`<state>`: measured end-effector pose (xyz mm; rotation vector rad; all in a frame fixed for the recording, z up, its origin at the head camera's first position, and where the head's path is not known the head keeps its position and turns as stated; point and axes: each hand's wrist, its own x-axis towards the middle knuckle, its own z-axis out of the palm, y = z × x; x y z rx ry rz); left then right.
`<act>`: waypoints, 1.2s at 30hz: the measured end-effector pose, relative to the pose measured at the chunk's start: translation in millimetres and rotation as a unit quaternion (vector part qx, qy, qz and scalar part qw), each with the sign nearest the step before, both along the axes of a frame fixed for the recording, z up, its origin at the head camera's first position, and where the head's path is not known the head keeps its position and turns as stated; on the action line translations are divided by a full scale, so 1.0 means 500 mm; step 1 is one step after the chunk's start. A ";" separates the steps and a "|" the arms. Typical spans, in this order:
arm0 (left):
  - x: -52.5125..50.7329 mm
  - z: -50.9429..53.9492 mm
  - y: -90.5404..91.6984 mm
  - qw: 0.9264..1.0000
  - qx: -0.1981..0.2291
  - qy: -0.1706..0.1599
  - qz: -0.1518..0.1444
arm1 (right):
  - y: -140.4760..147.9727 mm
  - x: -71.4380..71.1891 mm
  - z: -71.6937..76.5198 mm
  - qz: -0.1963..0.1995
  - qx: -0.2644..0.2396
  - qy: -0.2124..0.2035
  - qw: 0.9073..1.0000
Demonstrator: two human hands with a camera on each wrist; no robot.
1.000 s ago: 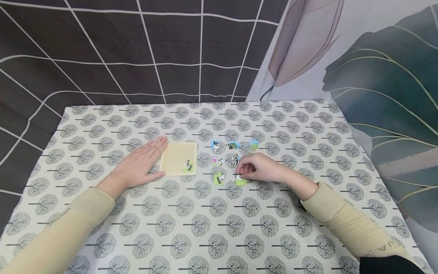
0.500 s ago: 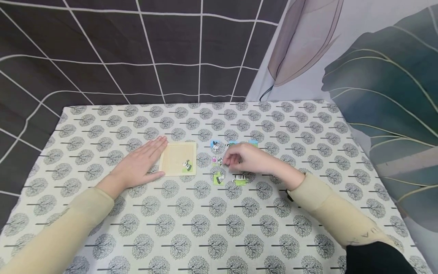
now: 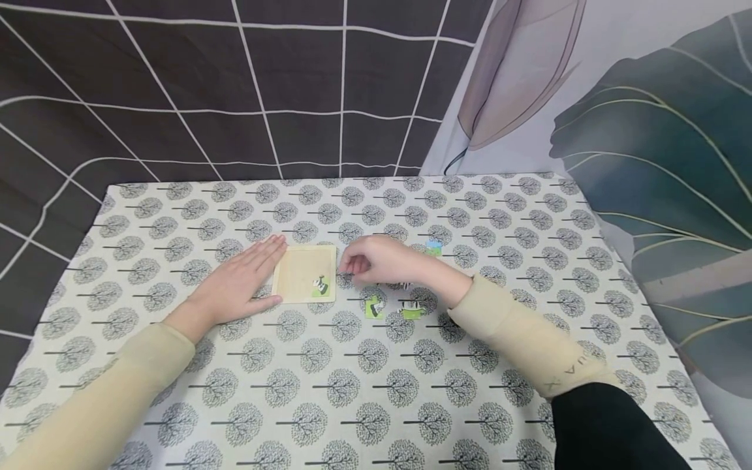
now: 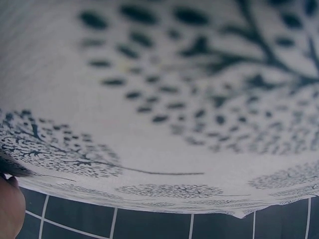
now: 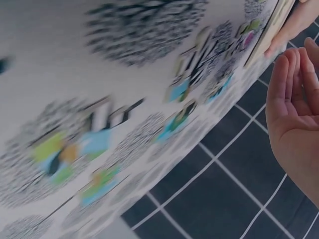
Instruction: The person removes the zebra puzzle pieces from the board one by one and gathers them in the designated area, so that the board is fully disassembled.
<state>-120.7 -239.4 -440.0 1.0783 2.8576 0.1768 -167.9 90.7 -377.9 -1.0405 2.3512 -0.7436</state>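
My left hand point(image 3: 237, 284) lies flat with straight fingers along the left edge of a shallow wooden puzzle tray point(image 3: 331, 274). In the tray's near right corner sits a puzzle piece point(image 3: 320, 285) with a black-and-white animal on green. My right hand point(image 3: 376, 260) hovers just right of the tray, fingers curled towards the thumb. I see no piece between its fingers point(image 5: 281, 84), though the fingertips are partly hidden. Below it lie two green pieces point(image 3: 374, 307) point(image 3: 412, 309). A striped piece point(image 3: 404, 285) shows partly under the wrist; a blue-green piece point(image 3: 434, 248) lies beyond.
A tablecloth point(image 3: 329, 365) with tree prints covers the table. Behind it hangs a dark curtain point(image 3: 305, 85) with white grid lines; a leaf-patterned curtain point(image 3: 658, 163) is at the right. More pieces, blurred, such as a zebra piece point(image 5: 197, 62), appear in the right wrist view.
My right hand has moved left from among the pieces to the tray's right side, now covering the upper left ones. The left hand has stayed at the tray.
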 end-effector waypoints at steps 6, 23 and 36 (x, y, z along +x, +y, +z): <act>0.001 -0.002 -0.001 1.000 0.002 0.002 0.001 | -0.048 -0.010 -0.012 0.021 -0.006 -0.006 1.000; -0.002 -0.002 -0.001 1.000 -0.006 0.001 0.001 | -0.107 -0.005 -0.032 0.019 0.027 -0.014 0.999; -0.003 -0.004 -0.002 1.000 -0.003 0.010 0.000 | -0.112 -0.013 -0.050 0.028 0.033 -0.005 0.999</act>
